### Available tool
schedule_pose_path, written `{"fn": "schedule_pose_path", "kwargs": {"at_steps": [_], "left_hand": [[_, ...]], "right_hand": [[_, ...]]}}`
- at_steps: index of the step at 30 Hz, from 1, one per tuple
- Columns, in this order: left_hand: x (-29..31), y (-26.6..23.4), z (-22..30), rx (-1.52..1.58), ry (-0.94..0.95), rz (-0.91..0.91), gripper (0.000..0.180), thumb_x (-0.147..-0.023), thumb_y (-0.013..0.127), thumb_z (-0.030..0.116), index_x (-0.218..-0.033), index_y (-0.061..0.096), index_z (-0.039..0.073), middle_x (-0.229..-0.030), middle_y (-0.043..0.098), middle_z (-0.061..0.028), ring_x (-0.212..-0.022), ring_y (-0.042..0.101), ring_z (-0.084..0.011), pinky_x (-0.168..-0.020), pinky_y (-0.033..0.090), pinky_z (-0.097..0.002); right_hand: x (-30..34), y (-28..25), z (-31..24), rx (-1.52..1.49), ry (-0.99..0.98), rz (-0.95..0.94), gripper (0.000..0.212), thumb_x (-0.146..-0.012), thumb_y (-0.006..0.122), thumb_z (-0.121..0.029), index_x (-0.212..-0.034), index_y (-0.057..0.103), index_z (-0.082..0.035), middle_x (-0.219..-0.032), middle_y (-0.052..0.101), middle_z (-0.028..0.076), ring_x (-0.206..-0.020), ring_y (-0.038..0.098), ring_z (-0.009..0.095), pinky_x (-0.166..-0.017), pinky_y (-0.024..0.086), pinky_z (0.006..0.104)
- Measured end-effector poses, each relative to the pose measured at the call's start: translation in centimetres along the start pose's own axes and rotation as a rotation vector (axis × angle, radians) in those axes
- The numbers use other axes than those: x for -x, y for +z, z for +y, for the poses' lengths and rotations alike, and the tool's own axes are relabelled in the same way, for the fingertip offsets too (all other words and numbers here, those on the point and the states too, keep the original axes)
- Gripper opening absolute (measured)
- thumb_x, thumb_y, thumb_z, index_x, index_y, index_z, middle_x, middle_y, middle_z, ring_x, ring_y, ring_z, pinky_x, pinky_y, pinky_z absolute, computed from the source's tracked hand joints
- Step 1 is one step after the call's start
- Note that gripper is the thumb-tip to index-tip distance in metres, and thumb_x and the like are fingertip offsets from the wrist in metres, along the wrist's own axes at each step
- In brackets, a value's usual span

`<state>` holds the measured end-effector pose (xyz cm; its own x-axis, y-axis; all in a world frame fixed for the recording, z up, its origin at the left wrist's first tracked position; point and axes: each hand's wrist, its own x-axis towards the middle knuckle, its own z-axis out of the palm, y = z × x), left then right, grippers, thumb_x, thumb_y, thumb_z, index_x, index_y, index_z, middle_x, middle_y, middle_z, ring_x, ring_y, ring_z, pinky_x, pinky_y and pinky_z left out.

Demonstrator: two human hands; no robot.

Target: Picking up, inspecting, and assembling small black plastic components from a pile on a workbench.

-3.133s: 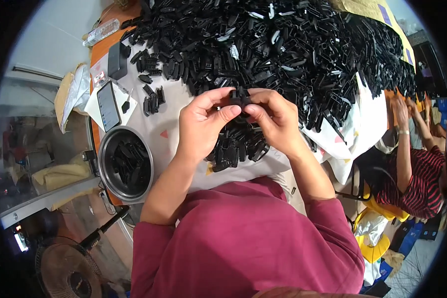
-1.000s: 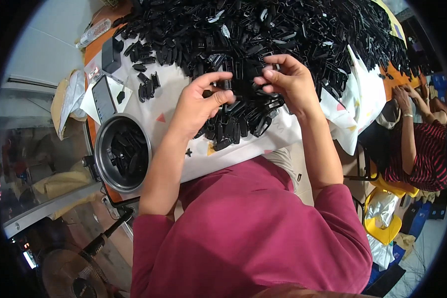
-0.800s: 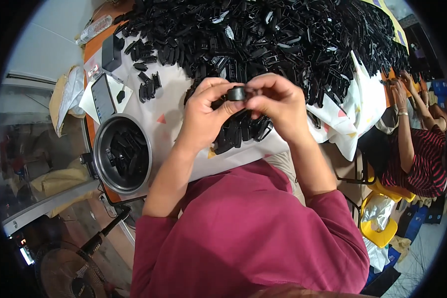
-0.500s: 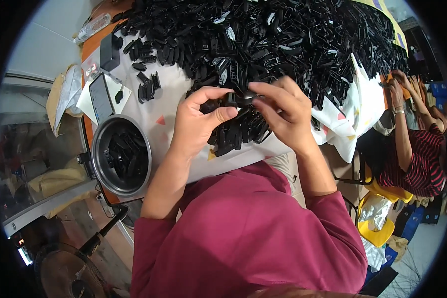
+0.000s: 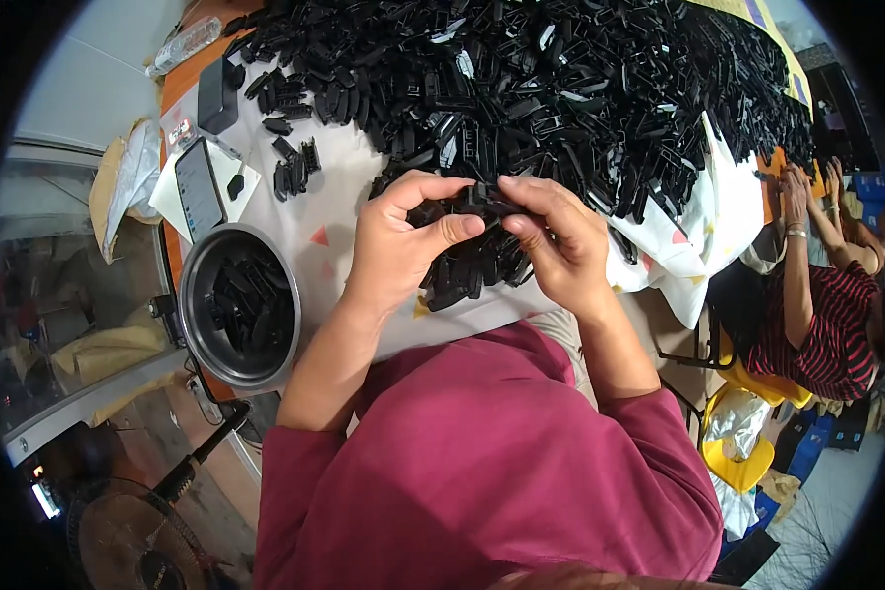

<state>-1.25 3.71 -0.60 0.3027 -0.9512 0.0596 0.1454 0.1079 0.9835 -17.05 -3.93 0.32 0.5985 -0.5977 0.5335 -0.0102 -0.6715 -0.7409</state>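
A small black plastic part [image 5: 484, 201] is pinched between both hands above the near edge of a big heap of similar black plastic parts [image 5: 560, 98]. My left hand [image 5: 403, 231] grips its left side between thumb and forefinger. From the other side, the thumb and fingers of my right hand [image 5: 568, 246] close on its right end. The exact shape of the part is partly hidden by the fingertips and blends with the dark heap behind. To the left, a round metal bowl [image 5: 289, 339] holds more black parts.
Left of the heap lie a phone [image 5: 200, 187], a black box [image 5: 217, 96] and a clear plastic bottle [image 5: 185, 47]. A fan [image 5: 138, 541] stands at lower left. Another person in a striped top [image 5: 821, 329] works at the table's right end, beside a yellow chair [image 5: 737, 462].
My right hand has turned and lowered its fingers, closing in on the part. Both hands are now nearer together. The other person's hands have shifted slightly.
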Motion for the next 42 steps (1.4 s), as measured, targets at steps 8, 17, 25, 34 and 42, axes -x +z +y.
{"fn": "schedule_pose_path", "kwargs": {"at_steps": [8, 17, 25, 34, 42], "left_hand": [[0.0, -0.4, 0.3, -0.427, 0.256, -0.048, 0.027, -0.066, 0.074, 0.008, -0.089, 0.064, 0.0, -0.079, 0.058, -0.0054, -0.072, 0.055, -0.015, -0.065, 0.043, -0.0234], [1.5, 2.6, -0.7, 0.361, -0.192, 0.083, 0.036, -0.082, 0.061, 0.018, -0.111, 0.054, -0.002, -0.095, 0.06, -0.0018, -0.058, 0.042, -0.0022, -0.052, 0.036, -0.0157], [0.0, -0.1, -2.4, 0.573, -0.225, 0.107, 0.023, -0.086, 0.053, 0.018, -0.1, 0.057, 0.0, -0.095, 0.06, -0.0098, -0.056, 0.045, -0.0078, -0.051, 0.038, -0.0194], [-4.8, -0.7, -3.3, -0.711, 0.321, 0.179, 0.008, -0.073, 0.063, 0.008, -0.08, 0.062, 0.004, -0.078, 0.061, -0.0079, -0.07, 0.06, -0.0219, -0.064, 0.048, -0.0308], [-7.4, 1.7, -1.8, -1.437, -0.01, 0.02, 0.026, -0.068, 0.069, 0.03, -0.079, 0.065, 0.006, -0.084, 0.059, -0.0109, -0.076, 0.059, -0.0298, -0.066, 0.047, -0.0383]], "right_hand": [[0.7, -0.8, 0.7, 0.216, -0.166, -0.103, 0.04, -0.065, 0.064, 0.009, -0.103, 0.058, -0.001, -0.088, 0.06, 0.014, -0.065, 0.054, 0.024, -0.055, 0.043, 0.0293], [1.4, 1.2, -0.7, 0.133, -0.066, 0.141, 0.037, -0.074, 0.064, 0.0, -0.109, 0.054, -0.001, -0.095, 0.059, 0.011, -0.077, 0.059, 0.019, -0.063, 0.048, 0.0259], [-0.2, -0.2, 3.7, -0.149, 0.381, -0.188, 0.021, -0.078, 0.063, -0.008, -0.097, 0.058, 0.0, -0.083, 0.061, 0.006, -0.072, 0.058, 0.014, -0.063, 0.048, 0.0255], [-4.0, -4.1, 8.0, 1.001, 0.089, -0.19, 0.033, -0.067, 0.066, -0.012, -0.098, 0.059, -0.01, -0.089, 0.059, 0.006, -0.083, 0.053, 0.024, -0.069, 0.046, 0.0311], [-1.1, -3.9, 5.4, -0.236, 0.618, 0.155, 0.033, -0.088, 0.049, -0.011, -0.121, 0.046, -0.008, -0.099, 0.06, 0.001, -0.085, 0.052, 0.007, -0.061, 0.042, 0.0191]]}}
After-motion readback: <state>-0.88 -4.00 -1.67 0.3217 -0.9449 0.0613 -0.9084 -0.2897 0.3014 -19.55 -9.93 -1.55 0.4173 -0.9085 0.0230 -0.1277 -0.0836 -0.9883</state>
